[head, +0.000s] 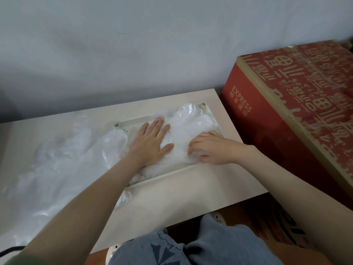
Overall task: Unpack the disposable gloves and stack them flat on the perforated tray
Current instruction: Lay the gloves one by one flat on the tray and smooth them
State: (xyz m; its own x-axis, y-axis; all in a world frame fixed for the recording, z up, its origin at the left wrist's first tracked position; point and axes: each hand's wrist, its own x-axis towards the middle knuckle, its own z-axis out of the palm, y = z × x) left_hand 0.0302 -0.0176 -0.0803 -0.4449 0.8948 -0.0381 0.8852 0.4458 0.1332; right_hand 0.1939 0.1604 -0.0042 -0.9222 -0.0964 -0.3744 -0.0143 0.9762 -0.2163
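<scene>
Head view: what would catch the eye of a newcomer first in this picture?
Two hands meet on the clear gloves heaped in the white tray at the centre: the left hand presses flat, the right hand grips with bent fingers. A big red box stands at the right; more crumpled clear plastic lies at the left.

Pale table [172,197], cream perforated tray [203,105] toward its right, crumpled clear plastic heap [57,169] at left

Soft dim daylight, faint shadows, slight blur, wide-angle edge distortion.
</scene>
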